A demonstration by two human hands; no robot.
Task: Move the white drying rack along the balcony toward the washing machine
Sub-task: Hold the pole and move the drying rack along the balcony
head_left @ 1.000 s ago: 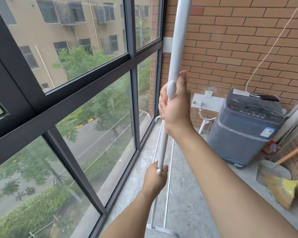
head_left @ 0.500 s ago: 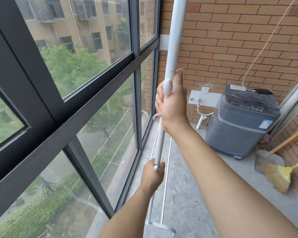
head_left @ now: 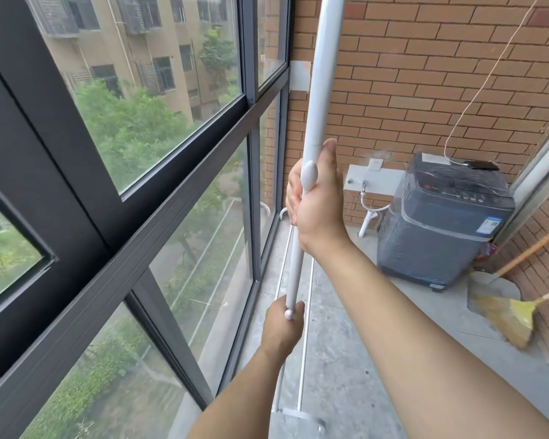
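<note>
The white drying rack (head_left: 318,74) stands upright beside the dark-framed window, its main pole running up out of the picture. My right hand (head_left: 317,201) is wrapped round the pole at chest height, just at an oval white knob. My left hand (head_left: 282,327) grips the same pole lower down, at a small round knob. Thin white rails of the rack run down behind my hands to a base foot at the floor. The grey washing machine (head_left: 441,223), wrapped in clear film, stands ahead at the right against the brick wall.
The glass window wall (head_left: 159,191) closes the left side. A broom (head_left: 514,315) and a dustpan (head_left: 488,289) lean at the right wall. A water tap and white hose (head_left: 370,213) sit left of the machine. A thin cord hangs above it. Concrete floor lies between.
The view has advanced along the balcony and the washing machine looks slightly nearer. Both hands keep the same grip on the pole.
</note>
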